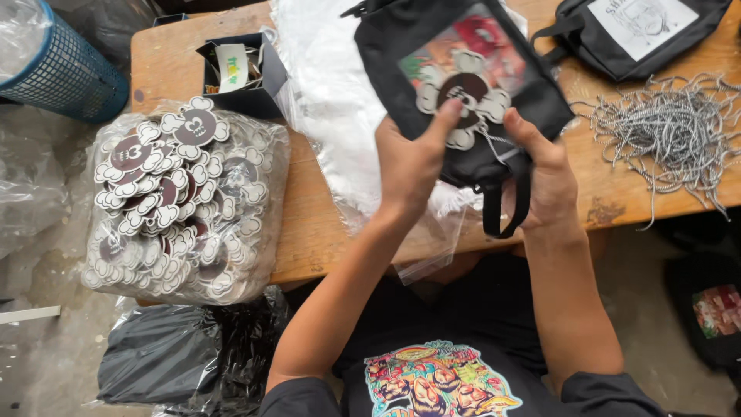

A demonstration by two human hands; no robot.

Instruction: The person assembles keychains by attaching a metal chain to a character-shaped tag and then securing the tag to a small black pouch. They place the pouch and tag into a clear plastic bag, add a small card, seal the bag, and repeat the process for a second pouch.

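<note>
Both hands are raised over the wooden table (617, 197), working on a black pouch (463, 85) with a clear front window showing a colourful print. The left hand (409, 158) grips the pouch's lower left edge, its forefinger stretched up to press on a flower-shaped tag (463, 96), white-petalled with a dark brown centre, which lies against the window. The right hand (544, 174) clamps the pouch's lower right side, thumb pointing up toward the tag, where a thin ball chain hangs. A black strap (505, 205) loops down between the two hands.

Under the pouch lies a heap of clear plastic sleeves (324, 93). To the left, a clear bag (185, 201) is stuffed with many more flower tags, next to a small dark box (239, 73). At the right, a tangle of silver ball chains (668, 131) is spread on the table, with a second black pouch (637, 31) behind it. A blue mesh bin (54, 66) stands at the far left.
</note>
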